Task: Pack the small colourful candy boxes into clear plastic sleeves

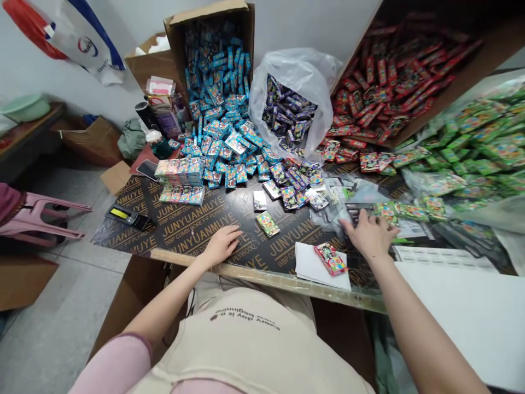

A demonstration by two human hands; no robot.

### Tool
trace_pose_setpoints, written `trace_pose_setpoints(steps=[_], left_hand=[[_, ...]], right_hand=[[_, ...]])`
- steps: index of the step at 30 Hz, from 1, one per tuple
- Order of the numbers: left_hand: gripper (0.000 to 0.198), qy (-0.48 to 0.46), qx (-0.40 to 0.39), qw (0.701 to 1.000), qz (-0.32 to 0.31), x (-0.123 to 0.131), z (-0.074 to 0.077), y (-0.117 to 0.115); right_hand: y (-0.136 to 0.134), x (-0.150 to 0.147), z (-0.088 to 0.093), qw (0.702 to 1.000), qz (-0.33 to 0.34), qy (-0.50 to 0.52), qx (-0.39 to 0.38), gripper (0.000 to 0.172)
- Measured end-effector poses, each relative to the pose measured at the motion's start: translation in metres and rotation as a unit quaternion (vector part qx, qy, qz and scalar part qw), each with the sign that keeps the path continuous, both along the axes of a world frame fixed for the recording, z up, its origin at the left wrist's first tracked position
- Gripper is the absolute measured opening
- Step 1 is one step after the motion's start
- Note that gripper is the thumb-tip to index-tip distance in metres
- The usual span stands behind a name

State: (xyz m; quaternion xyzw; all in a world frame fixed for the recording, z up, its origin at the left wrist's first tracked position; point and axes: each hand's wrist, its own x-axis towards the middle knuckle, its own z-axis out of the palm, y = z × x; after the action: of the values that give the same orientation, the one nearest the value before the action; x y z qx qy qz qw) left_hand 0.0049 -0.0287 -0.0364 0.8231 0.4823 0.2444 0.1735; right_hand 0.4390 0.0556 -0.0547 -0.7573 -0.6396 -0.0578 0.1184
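My left hand (221,245) rests near the front edge of the dark plywood table (184,224), its fingers loosely bent and nothing visible in them. My right hand (371,235) is spread palm down at the right, with its thumb by a clear plastic bag (336,202) and its fingertips near a row of green packets (400,211). Whether it presses on anything beneath is hidden. Between my hands lie a single green packet (267,224), a silvery-white packet (260,201) and a red packet (330,258) on white paper (305,262).
Blue packets (229,142) spill from a cardboard box (209,13). Purple packets (291,109) fill a plastic bag; red packets (381,93) and green packets (484,131) heap at right. Stacked packets (180,172), a phone (147,169) and a black-and-yellow tool (127,216) lie left.
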Motion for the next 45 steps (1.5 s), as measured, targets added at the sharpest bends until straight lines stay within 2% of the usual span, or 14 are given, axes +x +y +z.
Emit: trace_pose_setpoints(steps=[10, 13, 15, 18, 21, 23, 25, 29, 32, 34, 37, 39, 41, 45], left_hand=[[0.03, -0.044, -0.017, 0.998, -0.031, 0.021, 0.009, 0.011], [0.03, -0.05, -0.014, 0.998, -0.038, 0.023, 0.016, 0.016], [0.03, -0.065, -0.008, 0.997, -0.04, 0.026, 0.021, 0.019], [0.036, -0.092, 0.021, 0.995, -0.037, 0.039, 0.033, 0.023], [0.068, -0.093, 0.072, 0.992, -0.039, 0.064, 0.05, 0.029], [0.094, -0.088, 0.104, 0.989, -0.056, 0.083, 0.062, 0.031], [0.107, -0.085, 0.114, 0.986, -0.084, 0.098, 0.073, 0.032], [0.106, -0.112, 0.06, 0.986, -0.109, 0.105, 0.083, 0.031], [0.102, -0.188, -0.052, 0.975, -0.102, 0.098, 0.083, 0.029], [0.094, -0.279, -0.179, 0.939, -0.091, 0.093, 0.08, 0.028], [0.078, -0.435, -0.374, 0.816, -0.075, 0.091, 0.076, 0.023], [0.074, -0.498, -0.444, 0.741, -0.072, 0.09, 0.075, 0.019], [0.071, -0.515, -0.477, 0.708, -0.071, 0.09, 0.075, 0.015], [0.064, -0.498, -0.508, 0.7, -0.065, 0.087, 0.071, 0.012]], right_hand=[[-0.008, -0.008, -0.009, 0.998, 0.039, -0.008, 0.043, 0.03], [-0.002, -0.002, 0.001, 0.998, 0.034, -0.008, 0.051, 0.031], [-0.003, -0.005, 0.021, 0.998, 0.023, 0.009, 0.066, 0.031], [-0.02, -0.033, 0.072, 0.992, -0.006, 0.065, 0.106, 0.028], [-0.046, -0.085, 0.125, 0.971, 0.015, 0.198, 0.132, 0.033], [-0.059, -0.118, 0.15, 0.926, 0.061, 0.353, 0.119, 0.036], [-0.065, -0.139, 0.161, 0.841, 0.088, 0.53, 0.063, 0.035], [-0.058, -0.146, 0.153, 0.665, 0.067, 0.741, -0.063, 0.034], [-0.051, -0.143, 0.142, 0.625, 0.064, 0.774, -0.085, 0.036], [-0.053, -0.145, 0.138, 0.639, 0.087, 0.762, -0.052, 0.038], [-0.06, -0.153, 0.134, 0.714, 0.137, 0.686, 0.019, 0.036], [-0.064, -0.159, 0.133, 0.771, 0.175, 0.61, 0.047, 0.032], [-0.064, -0.163, 0.131, 0.812, 0.216, 0.539, 0.058, 0.03], [-0.058, -0.165, 0.13, 0.85, 0.278, 0.443, 0.059, 0.032]])
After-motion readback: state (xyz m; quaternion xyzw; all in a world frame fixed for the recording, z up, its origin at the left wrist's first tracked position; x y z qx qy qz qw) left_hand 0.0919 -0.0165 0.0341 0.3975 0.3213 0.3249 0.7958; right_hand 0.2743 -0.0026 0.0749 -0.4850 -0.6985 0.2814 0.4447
